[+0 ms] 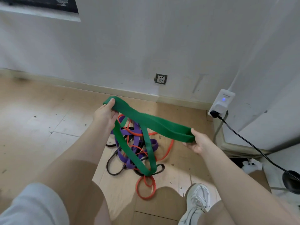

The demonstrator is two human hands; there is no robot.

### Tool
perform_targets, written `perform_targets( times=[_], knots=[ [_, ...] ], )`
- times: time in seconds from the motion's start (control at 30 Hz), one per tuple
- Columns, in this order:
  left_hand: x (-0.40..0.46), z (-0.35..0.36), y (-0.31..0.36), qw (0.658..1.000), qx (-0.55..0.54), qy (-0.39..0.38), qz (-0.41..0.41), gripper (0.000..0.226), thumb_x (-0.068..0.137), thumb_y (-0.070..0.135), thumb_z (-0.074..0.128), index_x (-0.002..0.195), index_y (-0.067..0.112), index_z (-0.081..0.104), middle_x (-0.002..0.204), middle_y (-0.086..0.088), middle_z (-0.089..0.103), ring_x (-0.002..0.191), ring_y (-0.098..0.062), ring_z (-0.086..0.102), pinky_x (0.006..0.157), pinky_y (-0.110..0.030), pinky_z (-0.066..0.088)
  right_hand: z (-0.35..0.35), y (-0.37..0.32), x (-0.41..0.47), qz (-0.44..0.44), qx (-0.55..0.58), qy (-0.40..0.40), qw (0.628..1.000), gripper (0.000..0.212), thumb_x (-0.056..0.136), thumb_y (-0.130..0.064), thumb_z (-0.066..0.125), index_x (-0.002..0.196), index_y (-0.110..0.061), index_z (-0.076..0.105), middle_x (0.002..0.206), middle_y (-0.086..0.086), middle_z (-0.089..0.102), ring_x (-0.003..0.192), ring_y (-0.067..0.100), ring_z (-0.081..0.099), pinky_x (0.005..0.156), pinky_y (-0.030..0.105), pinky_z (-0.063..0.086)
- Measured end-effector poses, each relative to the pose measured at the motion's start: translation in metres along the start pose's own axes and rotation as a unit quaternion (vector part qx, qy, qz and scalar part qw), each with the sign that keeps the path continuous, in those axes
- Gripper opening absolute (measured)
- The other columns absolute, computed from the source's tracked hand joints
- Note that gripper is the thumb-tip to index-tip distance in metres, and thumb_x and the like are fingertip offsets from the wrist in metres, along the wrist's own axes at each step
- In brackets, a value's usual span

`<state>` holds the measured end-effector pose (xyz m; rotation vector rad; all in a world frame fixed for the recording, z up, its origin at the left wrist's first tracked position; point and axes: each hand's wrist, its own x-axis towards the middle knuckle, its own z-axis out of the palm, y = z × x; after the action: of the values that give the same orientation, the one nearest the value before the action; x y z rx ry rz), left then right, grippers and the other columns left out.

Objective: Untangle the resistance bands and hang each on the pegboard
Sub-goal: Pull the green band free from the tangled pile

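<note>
A wide green resistance band (151,121) is stretched between my two hands above the floor. My left hand (106,113) grips its upper left end; my right hand (197,142) grips its lower right end. A long loop of the green band hangs down onto a tangled pile on the floor. In that pile lie a purple band (153,143), an orange band (146,188) and a thin black band (113,172), crossing over each other. No pegboard is in view.
White wall with a socket (160,79) behind the pile. A white plug adapter (221,103) with a black cable (253,144) sits at right. My white shoe (197,200) stands near the orange loop. A phone (250,165) lies at right.
</note>
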<state>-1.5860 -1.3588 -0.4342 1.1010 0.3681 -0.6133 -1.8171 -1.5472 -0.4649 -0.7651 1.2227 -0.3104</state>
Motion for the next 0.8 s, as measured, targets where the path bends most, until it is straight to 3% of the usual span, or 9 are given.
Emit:
perform_targets(
  times=[0.13, 0.23, 0.3, 0.4, 0.47, 0.53, 0.6, 0.7, 0.8],
  knots=[
    [-0.032, 0.019, 0.009, 0.997, 0.029, -0.056, 0.052, 0.037, 0.092, 0.008, 0.055, 0.128, 0.0, 0.048, 0.121, -0.015, 0.061, 0.098, -0.021, 0.063, 0.087, -0.026, 0.051, -0.006, 0.014, 0.002, 0.004, -0.228, 0.047, 0.973, 0.038, 0.098, -0.023, 0.047, 0.13, -0.003, 0.045, 0.134, 0.018, 0.047, 0.115, 0.031, 0.046, 0.103, 0.046, 0.034],
    [-0.068, 0.038, 0.014, 0.973, 0.163, -0.118, 0.113, 0.029, 0.09, 0.006, 0.057, 0.118, 0.001, 0.057, 0.101, -0.01, 0.068, 0.087, -0.017, 0.068, 0.085, -0.029, 0.054, -0.001, 0.008, -0.003, -0.12, -0.321, 0.016, 0.939, 0.046, 0.097, -0.022, 0.047, 0.139, -0.004, 0.039, 0.146, 0.014, 0.038, 0.133, 0.028, 0.037, 0.103, 0.034, 0.031],
    [-0.094, 0.048, 0.016, 0.925, 0.297, -0.185, 0.15, 0.019, 0.09, 0.009, 0.057, 0.107, 0.01, 0.066, 0.098, -0.008, 0.071, 0.091, -0.021, 0.069, 0.089, -0.038, 0.053, 0.012, -0.007, -0.02, -0.247, -0.316, -0.044, 0.915, 0.039, 0.097, -0.014, 0.046, 0.136, -0.013, 0.045, 0.143, 0.007, 0.044, 0.128, 0.019, 0.042, 0.097, 0.026, 0.031],
    [-0.131, 0.058, 0.025, 0.864, 0.392, -0.276, 0.154, 0.025, 0.092, 0.008, 0.048, 0.09, 0.018, 0.07, 0.093, -0.01, 0.072, 0.088, -0.027, 0.067, 0.09, -0.046, 0.052, 0.037, -0.031, -0.051, -0.381, -0.336, -0.172, 0.844, 0.053, 0.092, -0.007, 0.053, 0.14, -0.023, 0.037, 0.146, -0.003, 0.039, 0.132, 0.011, 0.037, 0.104, 0.025, 0.031],
    [-0.147, 0.06, 0.036, 0.837, 0.414, -0.318, 0.165, 0.029, 0.09, 0.004, 0.043, 0.088, 0.014, 0.07, 0.081, -0.009, 0.069, 0.076, -0.022, 0.062, 0.081, -0.039, 0.051, 0.051, -0.044, -0.068, -0.412, -0.361, -0.272, 0.791, 0.067, 0.086, -0.009, 0.063, 0.141, -0.032, 0.031, 0.147, -0.009, 0.037, 0.134, 0.004, 0.034, 0.109, 0.023, 0.029],
    [-0.161, 0.062, 0.046, 0.806, 0.453, -0.324, 0.202, 0.03, 0.089, 0.002, 0.039, 0.084, 0.013, 0.067, 0.064, 0.002, 0.063, 0.061, -0.011, 0.055, 0.068, -0.028, 0.045, 0.058, -0.051, -0.082, -0.394, -0.373, -0.347, 0.765, 0.073, 0.079, -0.013, 0.07, 0.133, -0.045, 0.033, 0.141, -0.01, 0.044, 0.129, 0.004, 0.041, 0.107, 0.024, 0.034],
    [-0.17, 0.062, 0.055, 0.788, 0.48, -0.311, 0.227, 0.027, 0.088, 0.002, 0.037, 0.081, 0.01, 0.063, 0.058, 0.006, 0.055, 0.057, -0.01, 0.049, 0.066, -0.026, 0.041, 0.063, -0.054, -0.092, -0.394, -0.368, -0.36, 0.761, 0.059, 0.081, -0.011, 0.069, 0.121, -0.047, 0.043, 0.128, -0.008, 0.054, 0.118, 0.006, 0.052, 0.102, 0.027, 0.041],
    [-0.17, 0.055, 0.06, 0.777, 0.503, -0.292, 0.241, 0.025, 0.086, 0.014, 0.042, 0.093, -0.003, 0.059, 0.071, -0.007, 0.045, 0.071, -0.018, 0.042, 0.076, -0.035, 0.036, 0.061, -0.061, -0.101, -0.426, -0.353, -0.327, 0.766, 0.027, 0.088, -0.004, 0.059, 0.104, -0.025, 0.054, 0.108, 0.002, 0.063, 0.1, 0.014, 0.06, 0.093, 0.032, 0.048],
    [-0.17, 0.045, 0.062, 0.756, 0.529, -0.297, 0.244, 0.022, 0.09, 0.031, 0.055, 0.085, 0.01, 0.062, 0.071, 0.0, 0.05, 0.07, -0.016, 0.046, 0.073, -0.028, 0.039, 0.051, -0.072, -0.11, -0.44, -0.387, -0.295, 0.755, 0.02, 0.086, -0.01, 0.064, 0.097, -0.024, 0.055, 0.097, -0.004, 0.064, 0.09, 0.012, 0.061, 0.089, 0.031, 0.047]
  ],
)
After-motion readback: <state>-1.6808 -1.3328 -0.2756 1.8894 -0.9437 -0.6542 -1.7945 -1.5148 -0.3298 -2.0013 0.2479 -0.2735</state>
